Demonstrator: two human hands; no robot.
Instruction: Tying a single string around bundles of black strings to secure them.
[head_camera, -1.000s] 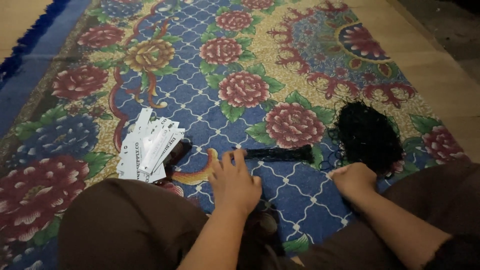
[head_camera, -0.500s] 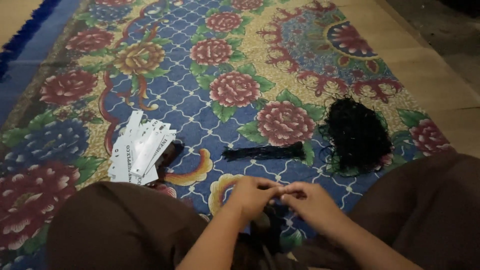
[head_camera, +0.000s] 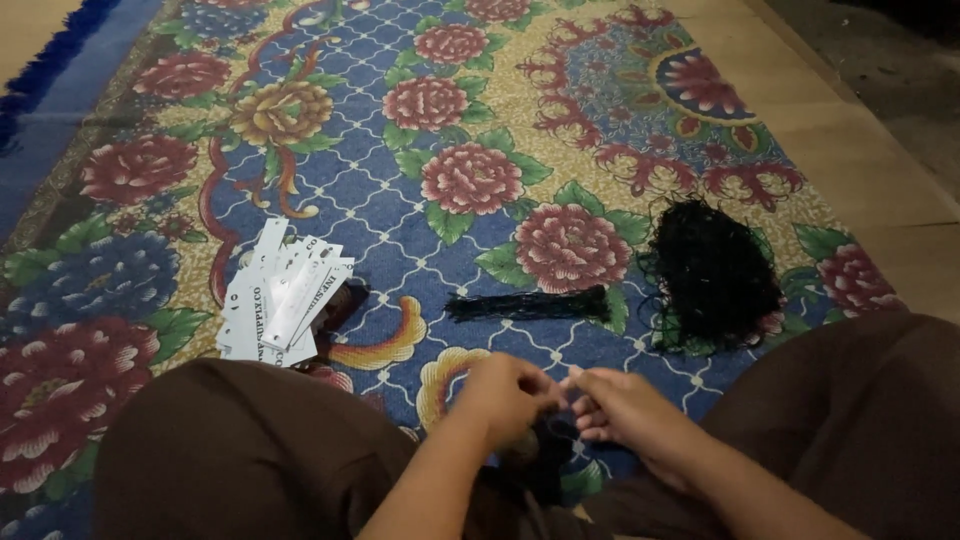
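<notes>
My left hand (head_camera: 507, 395) and my right hand (head_camera: 620, 408) meet low in the view, between my knees, fingertips together. A small dark clump of black threads (head_camera: 552, 438) sits under and between the fingers; both hands pinch at it. Ahead on the flowered carpet (head_camera: 440, 110) lies a straight bundle of black strings (head_camera: 528, 305), apart from the hands. A loose heap of tangled black strings (head_camera: 712, 270) lies further right.
A fan of white paper tags (head_camera: 280, 295) lies to the left with a dark object beside it. My knees in brown cloth (head_camera: 240, 450) fill the bottom corners. Bare wooden floor (head_camera: 860, 150) borders the carpet at right.
My left hand drew back from the carpet near the string bundle and my right hand moved left; they joined between my knees on the dark threads.
</notes>
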